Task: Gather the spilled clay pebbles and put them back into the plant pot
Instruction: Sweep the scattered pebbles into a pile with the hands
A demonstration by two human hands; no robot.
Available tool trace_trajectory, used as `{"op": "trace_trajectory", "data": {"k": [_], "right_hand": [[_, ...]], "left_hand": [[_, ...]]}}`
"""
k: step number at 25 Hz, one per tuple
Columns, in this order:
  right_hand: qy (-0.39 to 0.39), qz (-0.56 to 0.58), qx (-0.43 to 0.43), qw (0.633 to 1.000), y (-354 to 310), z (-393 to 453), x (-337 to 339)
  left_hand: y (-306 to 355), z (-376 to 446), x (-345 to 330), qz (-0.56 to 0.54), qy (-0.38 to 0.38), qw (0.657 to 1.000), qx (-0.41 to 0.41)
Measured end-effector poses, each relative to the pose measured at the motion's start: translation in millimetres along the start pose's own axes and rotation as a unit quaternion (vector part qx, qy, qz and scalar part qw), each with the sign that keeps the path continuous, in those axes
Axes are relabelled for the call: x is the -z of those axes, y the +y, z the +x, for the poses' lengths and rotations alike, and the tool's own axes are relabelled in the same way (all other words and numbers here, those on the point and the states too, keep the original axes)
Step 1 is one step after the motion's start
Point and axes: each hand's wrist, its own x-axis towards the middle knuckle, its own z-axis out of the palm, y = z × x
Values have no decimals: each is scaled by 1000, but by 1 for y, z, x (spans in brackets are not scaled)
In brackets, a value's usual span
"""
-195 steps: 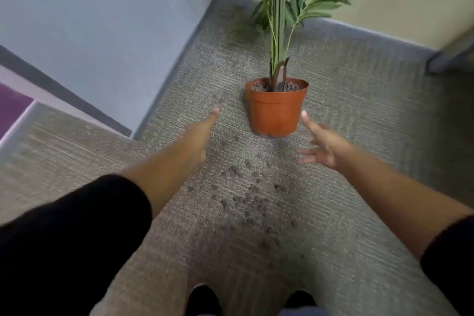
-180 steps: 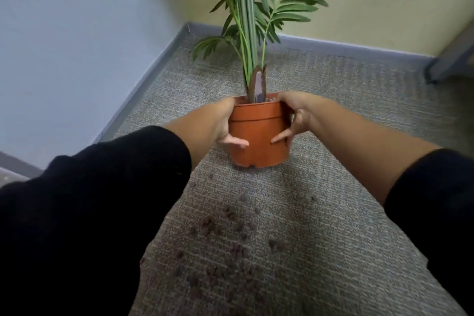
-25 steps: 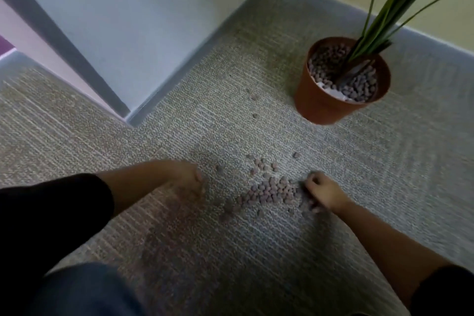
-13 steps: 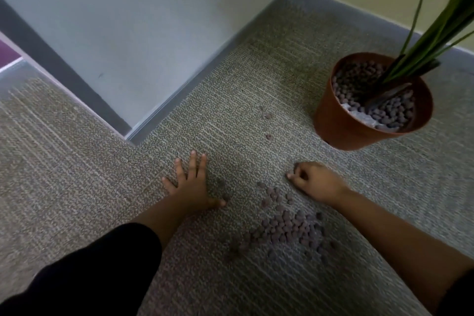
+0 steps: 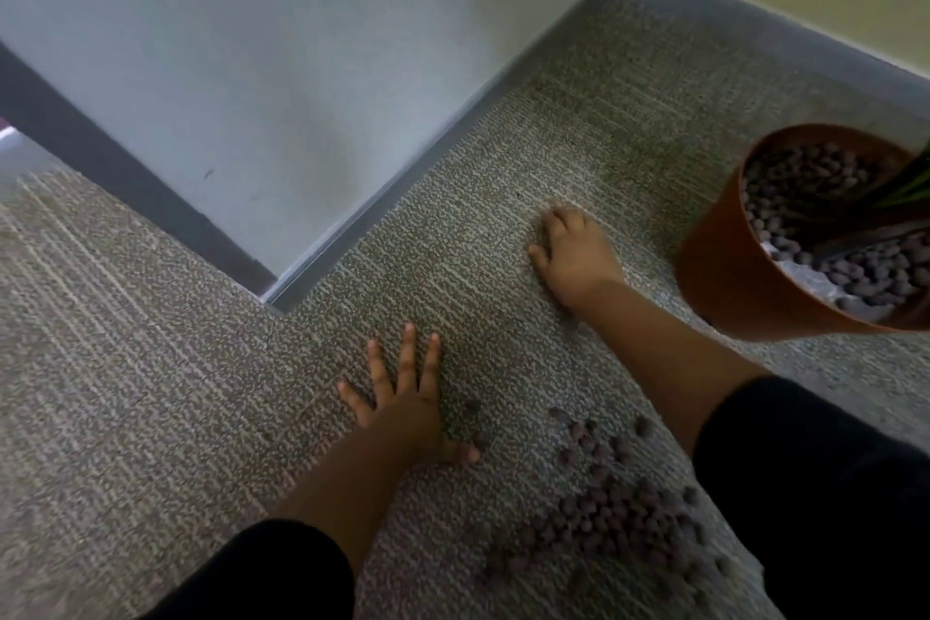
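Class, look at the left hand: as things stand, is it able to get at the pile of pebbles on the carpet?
Probably yes. The left hand lies flat and spread on the carpet, just left of the pebbles, with only bare carpet between them.

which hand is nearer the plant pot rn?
Right. The right hand is cupped on the carpet just left of the plant pot; the left hand lies flat, farther left and nearer the person.

The carpet [image 5: 151, 368] looked rough and looped; the pot [image 5: 729, 277] smooth matt plastic; the pebbles [image 5: 619, 519] dull and grainy; the wall [image 5: 302, 40] smooth, matt.
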Motion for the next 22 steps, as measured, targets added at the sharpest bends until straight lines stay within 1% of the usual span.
{"op": "trace_trajectory", "data": {"k": [2,3,6,8,9,10,12,13,14,16,18,21,22], "right_hand": [[52,18,2,998,3,-30,-6],[56,15,21,998,5,-49,-7],[19,10,103,994,12,-108,-7],[-3,20,124,992,22,-112,2],[10,34,110,993,28,-101,7],[33,48,79,995,33,-84,12],[73,75,-13,994,41,-37,23],[62,81,-46,994,40,-11,23],[38,76,-57,995,37,13,21],[-17,54,-11,998,14,50,10],[-68,38,48,996,-16,61,3],[-102,18,117,988,-38,19,-7],[-105,5,146,984,-34,-7,-11]], "left_hand": [[0,-2,1,8,-2,1000,-2],[1,-1,2,3,-8,1000,-1],[2,-2,4,7,-29,1000,1],[2,1,5,5,-40,999,5],[1,1,4,7,-45,999,5],[1,2,4,7,-48,999,5],[1,2,4,6,-45,999,1],[0,3,4,7,-45,999,1],[1,3,3,7,-43,999,2],[0,3,3,9,-38,999,6],[1,1,3,9,-38,999,7],[0,1,2,5,-29,1000,8],[-1,1,1,5,-26,1000,8]]}}
